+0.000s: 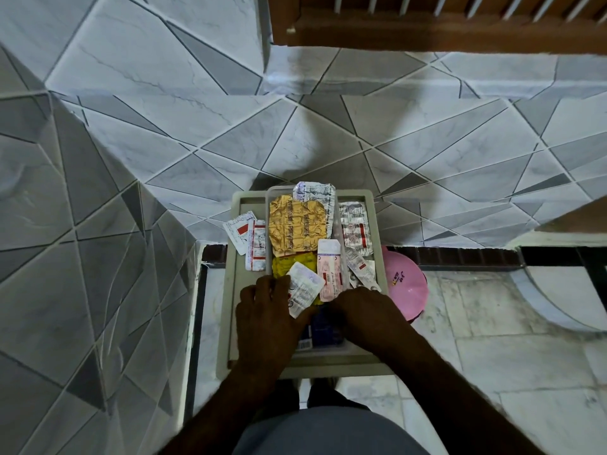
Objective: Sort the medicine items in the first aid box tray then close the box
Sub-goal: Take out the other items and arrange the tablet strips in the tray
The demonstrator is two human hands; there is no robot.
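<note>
A pale grey first aid box point(371, 224) stands open on a tiled ledge, with a clear tray point(269, 205) inside it. Several blister strips fill the tray: a large crumpled gold strip point(295, 224), a pink-and-white strip point(330, 269), a yellow strip point(292, 261) and silver strips point(356, 229) at the right. Two red-and-white strips point(249, 239) lie over the left rim. My left hand point(267, 318) holds a white strip point(303, 287) at the tray's near end. My right hand point(368, 315) reaches down beside it over a dark blue packet point(323, 330); its fingertips are hidden.
A pink round lid or bowl point(407, 285) lies just right of the box. The ledge's tiled surface point(295, 142) stretches beyond the box. Brown wooden furniture point(427, 24) stands at the far top right. A marble floor point(492, 356) lies below at the right.
</note>
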